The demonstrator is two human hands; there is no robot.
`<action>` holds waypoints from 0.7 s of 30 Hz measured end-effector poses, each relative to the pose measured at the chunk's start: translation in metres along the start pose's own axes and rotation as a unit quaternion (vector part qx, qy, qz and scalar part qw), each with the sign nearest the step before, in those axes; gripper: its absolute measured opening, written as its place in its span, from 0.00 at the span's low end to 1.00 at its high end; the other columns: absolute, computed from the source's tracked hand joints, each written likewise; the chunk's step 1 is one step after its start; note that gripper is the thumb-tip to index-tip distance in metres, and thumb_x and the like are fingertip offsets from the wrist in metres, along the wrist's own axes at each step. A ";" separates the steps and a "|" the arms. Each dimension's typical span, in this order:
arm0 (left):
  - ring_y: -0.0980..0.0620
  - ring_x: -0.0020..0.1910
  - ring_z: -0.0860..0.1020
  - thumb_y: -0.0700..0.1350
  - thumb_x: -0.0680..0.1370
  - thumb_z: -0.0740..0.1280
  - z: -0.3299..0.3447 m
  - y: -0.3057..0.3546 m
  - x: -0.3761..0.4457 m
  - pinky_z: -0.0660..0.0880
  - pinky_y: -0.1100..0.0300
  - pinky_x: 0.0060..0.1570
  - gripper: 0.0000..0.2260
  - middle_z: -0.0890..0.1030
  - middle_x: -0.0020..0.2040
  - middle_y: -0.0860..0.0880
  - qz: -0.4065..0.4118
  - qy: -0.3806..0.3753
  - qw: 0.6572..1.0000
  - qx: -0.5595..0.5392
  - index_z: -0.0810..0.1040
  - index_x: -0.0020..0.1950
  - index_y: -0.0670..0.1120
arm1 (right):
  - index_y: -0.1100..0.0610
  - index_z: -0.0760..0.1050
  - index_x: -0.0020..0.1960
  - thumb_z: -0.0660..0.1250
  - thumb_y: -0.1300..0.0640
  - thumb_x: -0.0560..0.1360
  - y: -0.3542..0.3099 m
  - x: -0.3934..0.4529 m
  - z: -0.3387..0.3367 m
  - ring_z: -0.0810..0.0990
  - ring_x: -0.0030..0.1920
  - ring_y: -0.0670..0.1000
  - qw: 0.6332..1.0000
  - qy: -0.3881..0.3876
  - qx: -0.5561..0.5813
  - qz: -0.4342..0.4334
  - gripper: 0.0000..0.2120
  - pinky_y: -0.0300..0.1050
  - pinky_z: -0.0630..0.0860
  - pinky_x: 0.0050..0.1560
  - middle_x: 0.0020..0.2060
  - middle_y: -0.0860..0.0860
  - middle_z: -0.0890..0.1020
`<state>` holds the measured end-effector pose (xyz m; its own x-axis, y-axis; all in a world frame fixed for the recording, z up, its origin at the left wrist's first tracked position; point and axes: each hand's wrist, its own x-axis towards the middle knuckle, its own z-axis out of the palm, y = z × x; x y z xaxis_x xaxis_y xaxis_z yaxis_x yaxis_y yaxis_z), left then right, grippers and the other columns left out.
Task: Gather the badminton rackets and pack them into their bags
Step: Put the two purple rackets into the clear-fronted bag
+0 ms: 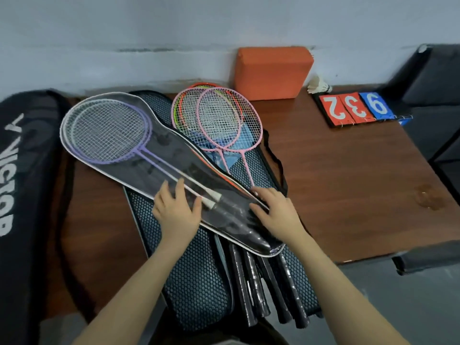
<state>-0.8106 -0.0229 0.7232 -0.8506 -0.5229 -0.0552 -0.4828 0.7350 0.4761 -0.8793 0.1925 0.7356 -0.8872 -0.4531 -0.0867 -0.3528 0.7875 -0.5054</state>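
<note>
A see-through racket bag point(174, 168) with a white rim lies slanted across the pile, holding two purple rackets point(109, 131). My left hand point(176, 211) rests flat on the bag near the racket handles, fingers straight. My right hand point(276, 212) lies on the bag's right edge, fingers spread over the rim. Behind the bag, two pink rackets point(224, 120) overlap orange and green ones. They lie on black mesh bags point(196, 277), and several black handles point(258, 285) stick out toward me.
The pile sits on a brown table point(348, 185). A large black Victor bag point(22, 195) lies at the left. An orange foam block point(271, 72) stands against the wall, with a shuttlecock point(318, 87) and a number flip board point(356, 108) to its right.
</note>
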 end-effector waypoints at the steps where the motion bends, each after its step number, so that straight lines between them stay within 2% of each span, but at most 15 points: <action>1: 0.35 0.69 0.57 0.54 0.76 0.64 -0.002 -0.006 -0.005 0.56 0.38 0.65 0.27 0.58 0.72 0.36 -0.029 -0.005 1.000 0.006 0.62 0.72 0.46 | 0.49 0.68 0.68 0.61 0.48 0.78 -0.007 0.010 0.004 0.73 0.60 0.53 1.000 -0.005 -0.012 -0.007 0.20 0.51 0.68 0.56 0.59 0.49 0.75; 5: 0.37 0.71 0.55 0.59 0.77 0.60 -0.006 -0.021 -0.012 0.55 0.41 0.67 0.31 0.52 0.73 0.37 -0.130 -0.055 0.990 0.002 0.53 0.75 0.49 | 0.49 0.64 0.70 0.61 0.48 0.78 -0.028 0.046 0.018 0.73 0.60 0.57 0.998 -0.027 -0.049 -0.025 0.22 0.55 0.68 0.59 0.59 0.52 0.75; 8: 0.37 0.70 0.60 0.56 0.77 0.62 -0.005 -0.020 -0.012 0.58 0.44 0.67 0.32 0.54 0.73 0.37 -0.139 -0.079 0.982 -0.099 0.53 0.75 0.44 | 0.47 0.59 0.72 0.61 0.48 0.77 -0.040 0.064 0.023 0.74 0.58 0.58 0.996 -0.060 -0.058 -0.044 0.25 0.54 0.68 0.57 0.57 0.54 0.76; 10: 0.40 0.71 0.59 0.51 0.77 0.64 -0.007 -0.016 -0.013 0.58 0.51 0.68 0.32 0.50 0.74 0.38 -0.135 -0.078 0.971 -0.184 0.52 0.75 0.42 | 0.44 0.58 0.73 0.63 0.49 0.77 -0.045 0.070 0.024 0.75 0.56 0.58 0.994 -0.066 -0.064 -0.058 0.27 0.52 0.68 0.56 0.57 0.54 0.76; 14: 0.47 0.74 0.52 0.43 0.77 0.65 -0.010 -0.010 -0.016 0.53 0.64 0.67 0.31 0.47 0.75 0.43 -0.121 -0.055 0.959 -0.252 0.52 0.76 0.43 | 0.45 0.62 0.71 0.66 0.52 0.75 -0.044 0.066 0.018 0.76 0.58 0.56 0.993 -0.063 -0.037 -0.091 0.27 0.51 0.72 0.57 0.60 0.52 0.77; 16: 0.48 0.74 0.52 0.41 0.77 0.65 -0.007 -0.011 -0.021 0.52 0.71 0.62 0.30 0.47 0.76 0.45 -0.101 -0.055 0.960 -0.254 0.54 0.75 0.44 | 0.46 0.66 0.70 0.67 0.52 0.74 -0.041 0.055 0.015 0.77 0.59 0.54 0.992 -0.067 -0.016 -0.105 0.25 0.50 0.74 0.56 0.61 0.49 0.78; 18: 0.50 0.73 0.52 0.40 0.76 0.65 -0.007 -0.016 -0.028 0.52 0.77 0.58 0.30 0.49 0.75 0.46 -0.093 -0.054 0.961 -0.254 0.56 0.75 0.45 | 0.48 0.70 0.67 0.67 0.51 0.73 -0.040 0.043 0.017 0.80 0.55 0.53 0.992 -0.039 0.018 -0.116 0.22 0.48 0.76 0.53 0.58 0.47 0.81; 20: 0.51 0.73 0.54 0.41 0.76 0.66 -0.006 -0.024 -0.031 0.55 0.73 0.60 0.30 0.51 0.74 0.47 -0.106 -0.044 0.960 -0.256 0.56 0.75 0.47 | 0.50 0.73 0.65 0.68 0.51 0.74 -0.042 0.037 0.023 0.81 0.50 0.53 0.993 -0.015 0.048 -0.109 0.20 0.48 0.77 0.50 0.54 0.48 0.83; 21: 0.51 0.72 0.56 0.42 0.76 0.66 -0.006 -0.027 -0.032 0.56 0.70 0.60 0.30 0.52 0.74 0.47 -0.117 -0.038 0.959 -0.256 0.56 0.75 0.47 | 0.51 0.73 0.64 0.68 0.52 0.74 -0.042 0.037 0.027 0.81 0.52 0.53 0.993 -0.013 0.058 -0.105 0.19 0.49 0.77 0.51 0.55 0.48 0.82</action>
<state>-0.7686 -0.0286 0.7177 -0.7532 -0.6008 -0.2676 -0.5134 0.2827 0.8102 -0.8887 0.1311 0.7305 -0.7893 -0.6139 0.0100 -0.4913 0.6216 -0.6101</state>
